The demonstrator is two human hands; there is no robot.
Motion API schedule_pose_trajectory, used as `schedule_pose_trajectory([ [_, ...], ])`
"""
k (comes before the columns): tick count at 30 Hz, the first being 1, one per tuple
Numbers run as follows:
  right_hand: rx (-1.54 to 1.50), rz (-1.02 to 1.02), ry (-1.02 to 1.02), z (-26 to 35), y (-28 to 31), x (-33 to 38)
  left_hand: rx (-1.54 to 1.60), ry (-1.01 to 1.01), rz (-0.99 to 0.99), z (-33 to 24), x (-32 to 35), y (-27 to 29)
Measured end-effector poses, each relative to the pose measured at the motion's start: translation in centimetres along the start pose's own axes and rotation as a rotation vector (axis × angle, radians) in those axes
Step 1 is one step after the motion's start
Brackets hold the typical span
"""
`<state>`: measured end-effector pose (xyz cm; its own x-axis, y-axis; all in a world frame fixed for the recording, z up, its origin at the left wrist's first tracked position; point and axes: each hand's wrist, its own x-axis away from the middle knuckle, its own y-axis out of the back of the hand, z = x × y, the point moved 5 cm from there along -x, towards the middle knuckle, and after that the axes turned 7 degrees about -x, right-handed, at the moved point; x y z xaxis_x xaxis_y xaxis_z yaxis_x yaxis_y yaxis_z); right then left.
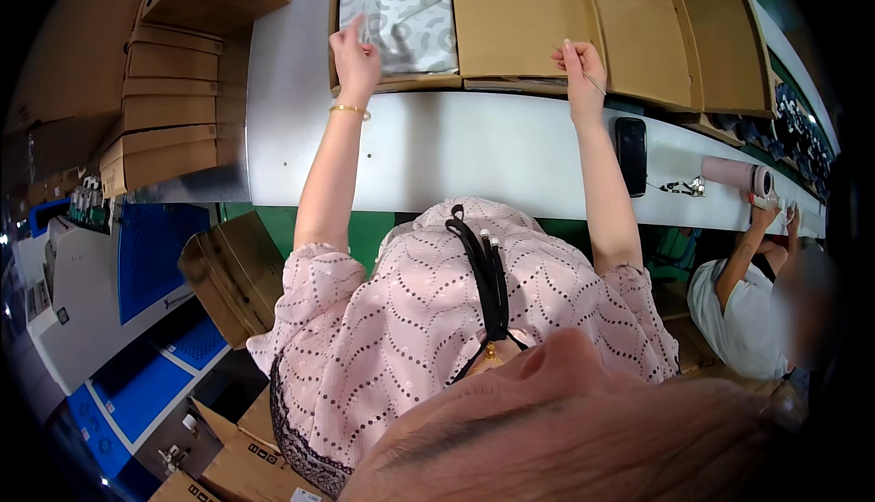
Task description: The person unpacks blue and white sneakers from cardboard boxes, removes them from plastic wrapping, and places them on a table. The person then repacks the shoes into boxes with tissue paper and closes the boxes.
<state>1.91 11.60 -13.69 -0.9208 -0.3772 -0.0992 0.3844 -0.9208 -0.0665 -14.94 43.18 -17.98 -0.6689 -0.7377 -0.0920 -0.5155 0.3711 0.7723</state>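
A shallow cardboard box lies on the white table, with its lid folded open to the right. White wrapping paper with a grey pattern fills the box. Over the paper's left side hovers my left hand, its fingers partly bent and apart; nothing shows in it. My right hand is at the lid's near right corner, thumb and fingers drawn together. Whatever it pinches, if anything, is too small or hidden to tell.
Another open cardboard box lies right of the lid. A black phone, a metal-trimmed cord and a pink tumbler rest along the table's right. Boxes are stacked on the left. At far right sits a co-worker.
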Motion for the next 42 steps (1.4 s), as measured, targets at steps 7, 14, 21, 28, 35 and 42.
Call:
schedule_pose_trajectory([
  [7,0.238,0.622,-0.041,2.2,-5.8,4.7,1.013,0.263,0.777,-7.8,-1.9,-1.1],
  [14,0.325,0.923,0.38,7.6,-11.5,9.0,-0.447,0.16,0.15,-1.2,-3.5,0.5],
  [21,0.554,0.802,0.487,8.7,-9.7,8.5,-0.185,0.178,0.17,3.5,-3.3,-0.8],
  [28,0.587,-0.407,0.245,9.6,14.5,-0.3,0.168,-0.401,-0.343,-7.8,1.6,3.0],
  [35,0.6,0.077,0.273,10.5,4.8,-0.8,0.212,-1.264,0.714,-22.9,19.2,-7.1],
  [42,0.031,-0.808,-0.022,6.5,23.1,1.2,0.244,-1.287,0.651,-26.2,21.9,-11.5],
])
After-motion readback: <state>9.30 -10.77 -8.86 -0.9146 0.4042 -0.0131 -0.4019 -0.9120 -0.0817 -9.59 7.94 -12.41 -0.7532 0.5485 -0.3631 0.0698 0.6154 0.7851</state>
